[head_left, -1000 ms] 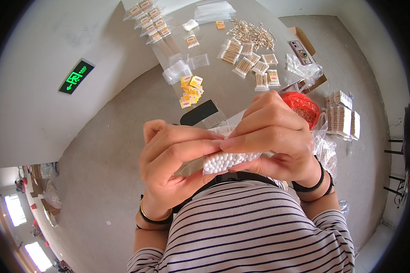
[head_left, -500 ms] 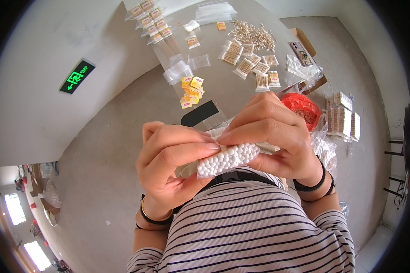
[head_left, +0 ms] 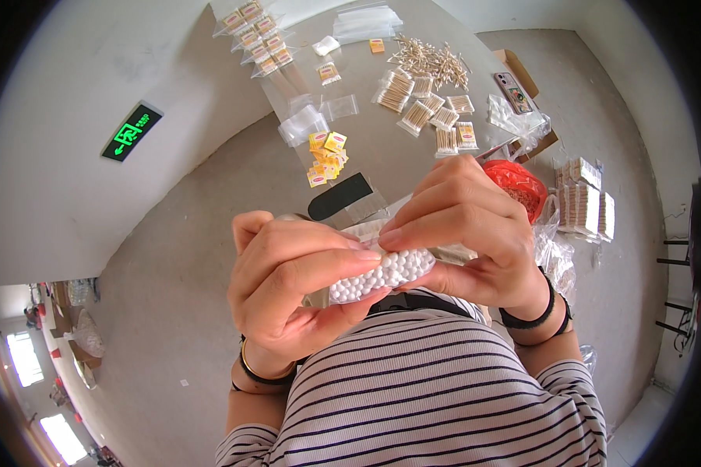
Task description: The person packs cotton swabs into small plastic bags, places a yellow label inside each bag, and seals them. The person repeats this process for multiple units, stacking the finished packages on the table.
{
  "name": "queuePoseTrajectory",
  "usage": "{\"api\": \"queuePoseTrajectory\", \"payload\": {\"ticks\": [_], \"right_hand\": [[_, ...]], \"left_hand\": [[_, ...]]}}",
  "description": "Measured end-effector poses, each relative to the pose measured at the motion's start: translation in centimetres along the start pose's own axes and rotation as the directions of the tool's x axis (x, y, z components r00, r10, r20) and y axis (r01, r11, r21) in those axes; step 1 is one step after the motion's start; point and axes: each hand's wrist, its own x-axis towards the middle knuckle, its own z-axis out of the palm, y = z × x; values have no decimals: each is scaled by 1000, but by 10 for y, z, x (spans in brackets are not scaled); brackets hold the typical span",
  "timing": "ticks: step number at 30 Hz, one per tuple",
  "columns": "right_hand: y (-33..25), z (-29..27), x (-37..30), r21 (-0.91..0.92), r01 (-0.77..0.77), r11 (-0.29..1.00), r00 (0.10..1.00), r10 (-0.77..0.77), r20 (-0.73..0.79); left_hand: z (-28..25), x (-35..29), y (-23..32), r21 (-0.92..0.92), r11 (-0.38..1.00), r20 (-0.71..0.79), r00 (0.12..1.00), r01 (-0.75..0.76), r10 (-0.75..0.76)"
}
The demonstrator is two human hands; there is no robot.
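Observation:
Close to my body I hold a clear bag packed with cotton swabs point(head_left: 382, 277), their white tips facing me. My left hand point(head_left: 296, 280) grips its left end, thumb below and fingers on top. My right hand point(head_left: 471, 241) pinches the upper edge near the middle, its thumb under the right end. The fingertips of both hands nearly meet over the bag. Just beyond them lie a black flat piece with a rounded end point(head_left: 341, 197) and a pile of small yellow cards point(head_left: 327, 159).
On the grey table are filled swab bags point(head_left: 417, 115), loose swabs point(head_left: 436, 62), empty clear bags point(head_left: 366, 23) and a phone point(head_left: 514, 92). Stacked packs point(head_left: 263, 35) stand at the far left. To the right sit a red bag point(head_left: 516, 187) and stacked swab bundles point(head_left: 582, 204).
The swab bag has shifted slightly left and tilted, and its tips are a little more covered by my left fingers. My left thumb now reaches farther along its lower edge.

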Motion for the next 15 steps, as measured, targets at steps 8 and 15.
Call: {"api": "queuePoseTrajectory", "payload": {"ticks": [8,15], "right_hand": [[-4,-3,1,-9,30,1000,999,-30,-25],[-3,2,-1,68,-19,998,1000,20,-9]], "left_hand": [[2,0,2,-10,1000,-8,1000,19,-19],[-3,-2,2,7,1000,16,1000,-7,7]]}}
